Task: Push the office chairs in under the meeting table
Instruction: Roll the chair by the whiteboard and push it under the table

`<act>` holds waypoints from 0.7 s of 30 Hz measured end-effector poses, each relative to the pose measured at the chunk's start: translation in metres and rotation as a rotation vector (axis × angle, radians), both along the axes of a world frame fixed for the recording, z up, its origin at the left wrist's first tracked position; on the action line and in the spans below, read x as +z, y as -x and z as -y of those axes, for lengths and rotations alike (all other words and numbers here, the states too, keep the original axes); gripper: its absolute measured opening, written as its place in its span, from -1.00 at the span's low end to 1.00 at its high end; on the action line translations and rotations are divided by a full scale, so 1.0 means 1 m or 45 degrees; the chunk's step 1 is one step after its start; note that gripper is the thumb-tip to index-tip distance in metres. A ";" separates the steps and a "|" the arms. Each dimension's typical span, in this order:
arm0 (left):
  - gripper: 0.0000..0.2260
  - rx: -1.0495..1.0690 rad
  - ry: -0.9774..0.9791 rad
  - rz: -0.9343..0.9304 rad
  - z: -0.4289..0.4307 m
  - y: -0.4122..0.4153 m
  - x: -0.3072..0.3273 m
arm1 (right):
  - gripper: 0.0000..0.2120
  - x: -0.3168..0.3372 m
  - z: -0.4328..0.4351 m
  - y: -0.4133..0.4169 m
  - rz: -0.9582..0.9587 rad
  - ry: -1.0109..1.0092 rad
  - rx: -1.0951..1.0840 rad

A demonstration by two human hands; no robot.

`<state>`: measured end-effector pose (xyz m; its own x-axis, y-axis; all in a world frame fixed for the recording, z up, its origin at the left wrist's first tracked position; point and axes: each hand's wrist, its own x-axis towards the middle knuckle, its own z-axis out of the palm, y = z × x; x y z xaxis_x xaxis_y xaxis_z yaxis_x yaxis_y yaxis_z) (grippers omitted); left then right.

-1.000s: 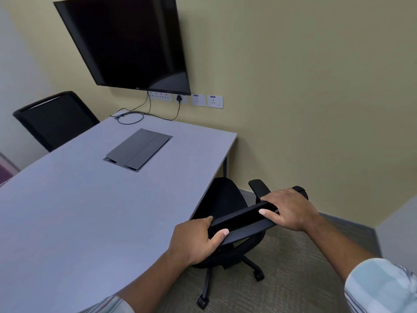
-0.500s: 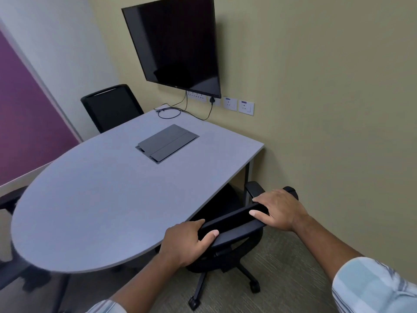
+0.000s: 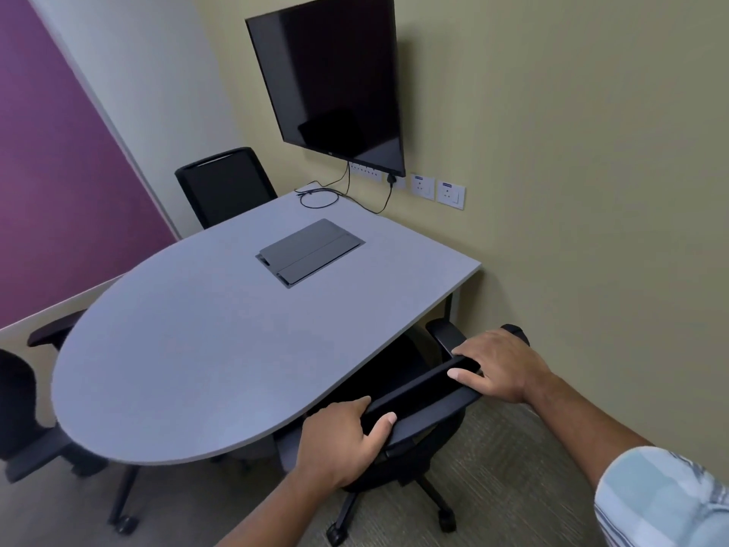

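A black office chair (image 3: 424,392) stands at the near right side of the grey meeting table (image 3: 205,349), its seat partly under the tabletop. My left hand (image 3: 339,440) grips the left end of its backrest top. My right hand (image 3: 499,365) grips the right end. A second black chair (image 3: 225,185) stands behind the table's far side. A third black chair (image 3: 27,420) sits at the table's left end, partly cut off by the frame edge.
A dark cable flap (image 3: 309,250) is set in the tabletop. A black screen (image 3: 331,80) hangs on the yellow wall above sockets (image 3: 438,189) and a loose cable (image 3: 319,199). The wall is close on the right. Carpet (image 3: 513,467) lies under the chair.
The near chair has rolled further in, its seat now deeper under the table edge. My view has swung left, bringing the table's rounded end and the third chair into sight. Both hands keep their hold.
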<state>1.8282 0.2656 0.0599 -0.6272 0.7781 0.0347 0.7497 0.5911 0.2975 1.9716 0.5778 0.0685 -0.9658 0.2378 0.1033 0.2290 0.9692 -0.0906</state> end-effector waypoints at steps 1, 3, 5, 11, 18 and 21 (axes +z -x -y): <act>-0.23 0.017 -0.010 -0.008 -0.003 -0.001 -0.001 | -0.25 0.000 -0.005 0.002 0.001 0.006 0.005; -0.23 0.052 -0.022 -0.019 -0.011 -0.002 -0.002 | -0.26 0.000 -0.015 0.005 -0.002 0.013 0.024; -0.24 0.080 -0.033 -0.040 -0.017 -0.003 -0.004 | -0.28 0.001 -0.024 0.009 0.002 0.011 0.046; -0.26 0.115 -0.055 -0.077 -0.027 0.001 -0.008 | -0.30 -0.001 -0.039 0.020 0.032 0.026 0.096; -0.25 0.140 -0.101 -0.016 -0.044 0.001 -0.007 | -0.18 -0.013 -0.063 0.025 -0.011 0.032 0.128; -0.24 0.166 -0.134 -0.032 -0.060 0.001 -0.001 | -0.20 -0.012 -0.081 0.033 -0.004 0.043 0.145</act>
<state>1.8270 0.3252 0.0589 -0.7203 0.6815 0.1292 0.6770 0.6501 0.3451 1.9388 0.6587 0.0570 -0.9864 0.1302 0.1002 0.1174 0.9853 -0.1241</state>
